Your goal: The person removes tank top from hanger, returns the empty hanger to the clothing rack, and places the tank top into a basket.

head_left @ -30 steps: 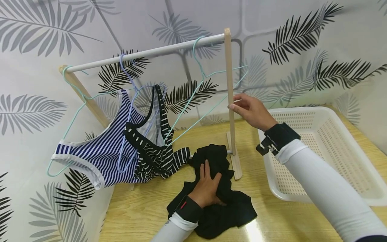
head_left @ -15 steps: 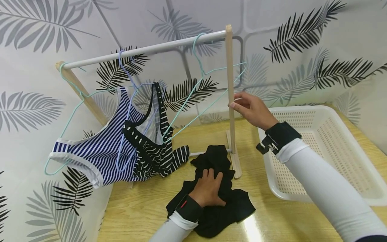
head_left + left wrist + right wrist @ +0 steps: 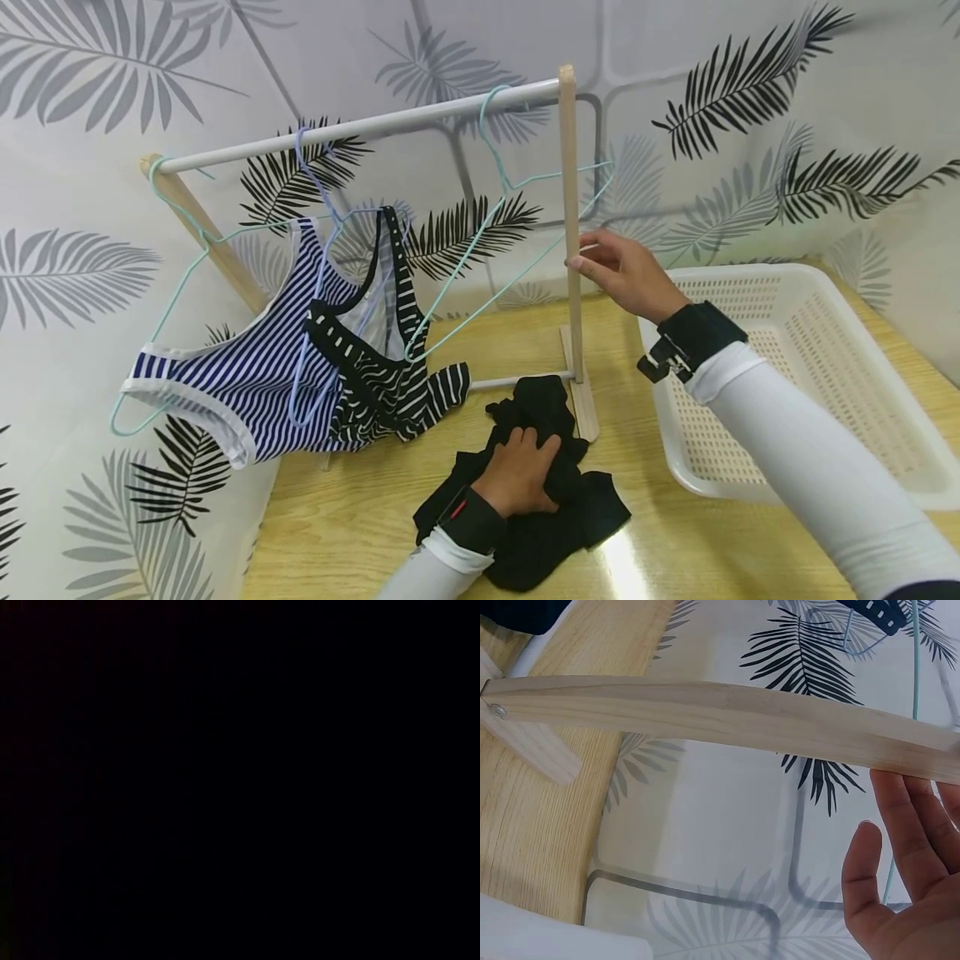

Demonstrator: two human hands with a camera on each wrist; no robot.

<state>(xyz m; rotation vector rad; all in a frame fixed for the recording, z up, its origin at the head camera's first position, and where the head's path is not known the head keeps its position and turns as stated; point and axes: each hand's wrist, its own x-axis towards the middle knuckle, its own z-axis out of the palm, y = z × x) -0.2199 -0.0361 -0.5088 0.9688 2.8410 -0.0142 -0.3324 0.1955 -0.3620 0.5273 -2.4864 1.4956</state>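
Observation:
My left hand lies on a crumpled black garment, its bent fingers gathering the cloth. The left wrist view is almost wholly black. At the rack's right wooden post, my right hand has its fingertips against the wood; in the right wrist view, the fingers are fairly straight and the thumb is apart from the post. A bare mint-green hanger hangs beside that post. Farther left hang a blue-and-white striped top and a black-and-white striped garment, both on hangers.
A white perforated basket stands on the wooden table at the right, under my right forearm. The rack's white top bar spans the back, in front of a leaf-patterned wall covering.
My left fingers have gone from stretched out to bent, and the far end of the black garment has drawn nearer, uncovering the rack's lower bar. My right hand stays at the post.

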